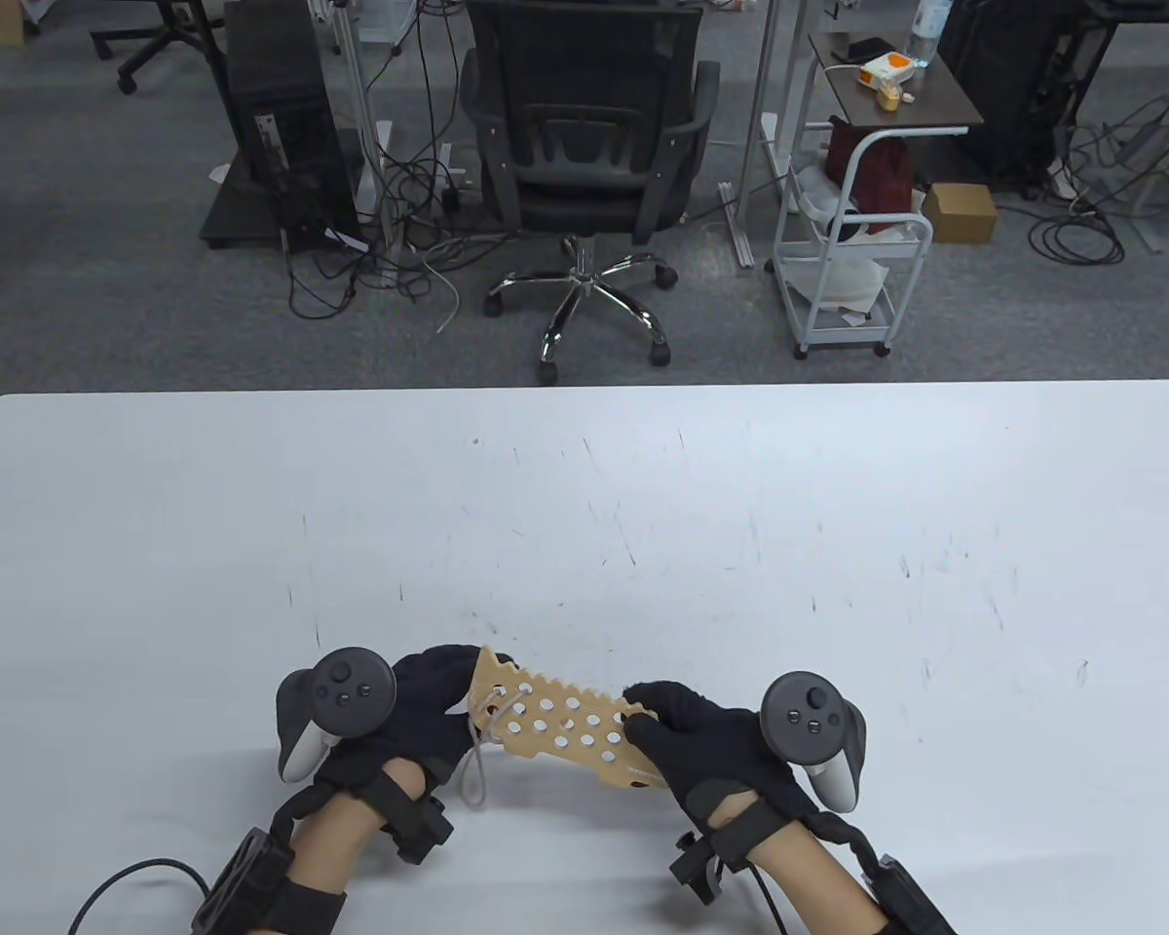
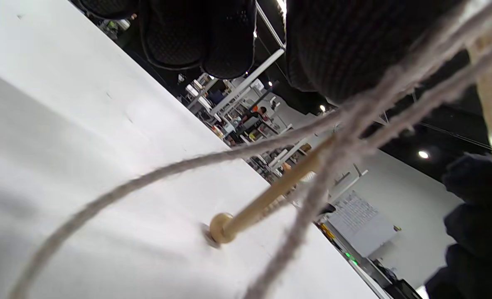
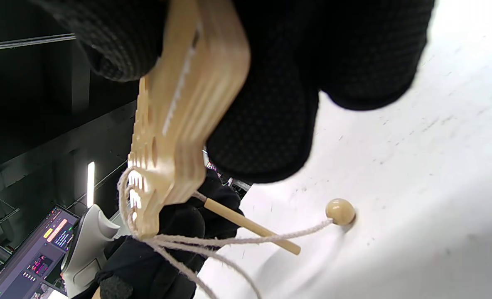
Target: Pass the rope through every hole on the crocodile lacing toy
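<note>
Near the front edge of the worktop (image 1: pixel 584 506), left of its middle, the crocodile lacing toy (image 1: pixel 563 719) is held above the surface between two gloved hands. Its left end is gripped by the left hand (image 1: pixel 429 711), whose fingers are curled round the wood. The rope (image 1: pixel 477 769) is passed through a few holes at this left end, and a loop of it hangs down toward the front edge. In the left wrist view the wooden needle (image 2: pixel 266 197) is seen hanging on the rope, with its round tip touching the worktop. The right end of the toy is pinched by the right hand (image 1: pixel 706 735), thumb on top and fingers (image 3: pixel 266 124) under it, so this grip is clamped on the toy.
</note>
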A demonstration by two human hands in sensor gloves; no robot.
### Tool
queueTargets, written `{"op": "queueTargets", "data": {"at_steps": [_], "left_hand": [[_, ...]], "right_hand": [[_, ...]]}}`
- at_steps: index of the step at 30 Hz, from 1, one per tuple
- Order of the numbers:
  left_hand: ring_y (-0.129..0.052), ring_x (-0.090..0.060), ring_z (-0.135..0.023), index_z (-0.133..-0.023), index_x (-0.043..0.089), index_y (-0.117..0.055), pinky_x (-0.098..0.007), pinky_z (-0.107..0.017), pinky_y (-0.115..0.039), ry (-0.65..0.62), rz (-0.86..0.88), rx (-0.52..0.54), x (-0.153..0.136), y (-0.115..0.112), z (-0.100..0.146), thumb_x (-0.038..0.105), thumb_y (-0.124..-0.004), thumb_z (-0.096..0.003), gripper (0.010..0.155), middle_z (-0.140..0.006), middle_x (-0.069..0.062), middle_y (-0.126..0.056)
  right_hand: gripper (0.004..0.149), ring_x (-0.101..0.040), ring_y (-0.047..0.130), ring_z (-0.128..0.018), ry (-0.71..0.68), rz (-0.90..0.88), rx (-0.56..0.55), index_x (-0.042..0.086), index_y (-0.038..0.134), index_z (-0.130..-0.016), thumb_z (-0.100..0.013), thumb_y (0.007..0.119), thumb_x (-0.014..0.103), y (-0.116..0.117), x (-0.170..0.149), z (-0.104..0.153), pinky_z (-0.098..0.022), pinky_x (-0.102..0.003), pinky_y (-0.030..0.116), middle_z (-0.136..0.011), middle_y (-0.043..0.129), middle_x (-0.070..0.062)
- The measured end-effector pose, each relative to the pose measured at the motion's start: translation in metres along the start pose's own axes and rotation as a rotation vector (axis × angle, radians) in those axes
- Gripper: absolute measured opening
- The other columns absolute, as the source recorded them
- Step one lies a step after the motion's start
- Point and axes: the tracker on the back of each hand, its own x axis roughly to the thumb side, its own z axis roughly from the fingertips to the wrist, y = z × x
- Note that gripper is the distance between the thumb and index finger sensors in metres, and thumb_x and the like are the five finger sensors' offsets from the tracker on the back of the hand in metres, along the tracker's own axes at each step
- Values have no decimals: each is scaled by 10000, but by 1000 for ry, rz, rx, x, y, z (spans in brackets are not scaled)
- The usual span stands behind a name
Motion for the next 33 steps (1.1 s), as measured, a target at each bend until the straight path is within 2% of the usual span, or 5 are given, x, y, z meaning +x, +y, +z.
{"op": "queueTargets", "data": {"at_steps": [10,13,15,33], "left_hand": [[-737,-317,-928,-904,493,-830,-566,-751,-538,-36,101,-93,4,-14,-2,463,-913,-388,524,-1011,-18,-760],[-765,-310,-909,-816,469,-905,-566,-747,-552,-42,103,-91,6,-15,-2,457,-910,-389,427,-986,-11,-791],[-769,-305,-906,-813,461,-904,-564,-746,-556,-44,89,-90,6,-14,-2,452,-904,-391,422,-981,-7,-794],[-813,-296,-865,-819,454,-899,-556,-737,-580,24,61,105,0,10,5,440,-889,-405,415,-921,13,-845]], "right_hand": [[450,-213,1089,-360,-8,-27,19,168,787,-837,-456,787,406,2,1,0,-353,-432,860,-592,993,-27],[451,-214,1090,-358,-8,-29,21,166,787,-837,-455,788,405,2,1,0,-351,-434,860,-592,993,-28],[450,-213,1090,-358,-6,-23,18,166,787,-837,-455,788,405,2,1,0,-350,-434,861,-588,994,-27],[450,-217,1088,-362,43,-13,-56,166,785,-839,-457,787,405,-12,-5,-1,-354,-437,858,-593,992,-28]]}}
